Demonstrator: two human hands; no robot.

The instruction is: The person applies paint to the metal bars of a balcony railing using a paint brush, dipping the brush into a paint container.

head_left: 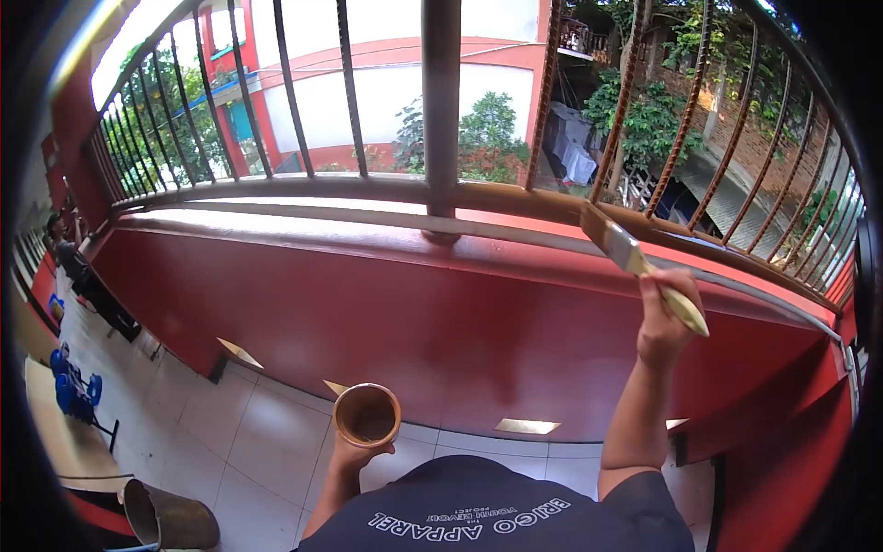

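Note:
My right hand point(670, 313) is closed round the pale handle of a paintbrush point(635, 258). The brown bristles touch or nearly touch the lower rail point(524, 201) of the metal railing, just right of the thick post point(441, 101). The rail looks brown near the brush and greyer toward the left. Low in the view, my left hand point(354, 454) holds up a round cup point(367, 416) with a brown rim; its inside is dark and brownish, and the contents cannot be made out. Most of the left fingers are hidden beneath the cup.
Below the railing runs a red wall point(441, 340) with a ledge. A pale pipe point(368, 217) follows the ledge. At the lower left are a bucket point(189, 520), a table point(55, 423) and a blue object point(74, 382). A person point(87, 281) in dark clothes is at the far left.

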